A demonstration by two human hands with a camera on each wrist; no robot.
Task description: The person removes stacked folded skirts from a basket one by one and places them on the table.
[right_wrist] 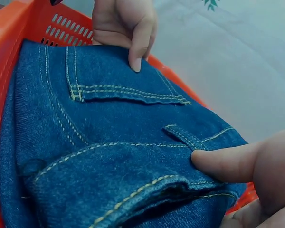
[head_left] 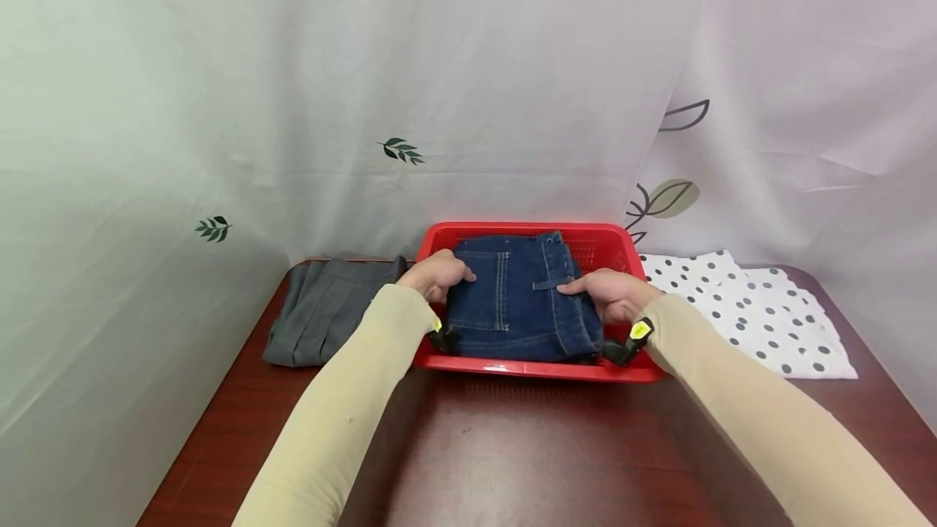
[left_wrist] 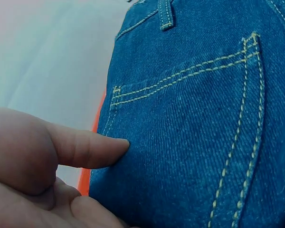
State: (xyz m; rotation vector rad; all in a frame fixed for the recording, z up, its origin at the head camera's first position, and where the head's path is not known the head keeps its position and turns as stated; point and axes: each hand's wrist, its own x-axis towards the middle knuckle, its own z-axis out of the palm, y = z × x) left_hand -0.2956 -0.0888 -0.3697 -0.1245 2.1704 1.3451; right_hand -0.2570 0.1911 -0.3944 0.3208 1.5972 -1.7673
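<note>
Folded blue jeans (head_left: 527,291) lie in a red plastic basket (head_left: 512,368), with a stitched back pocket (left_wrist: 180,123) facing up. My left hand (head_left: 437,273) grips their left edge, thumb on top by the pocket and the other fingers curled underneath. At the waistband side, my right hand (head_left: 615,291) holds the opposite edge. Its thumb presses beside a belt loop (right_wrist: 183,135), while its other fingers are mostly hidden below the denim. In the right wrist view the waistband (right_wrist: 133,199) gapes a little toward the camera.
Dark grey folded cloth (head_left: 322,311) lies left of the basket on the reddish-brown table (head_left: 542,446). White cloth with dark dots (head_left: 761,315) is spread to the right. A pale curtain (head_left: 512,88) with leaf prints hangs close behind the basket.
</note>
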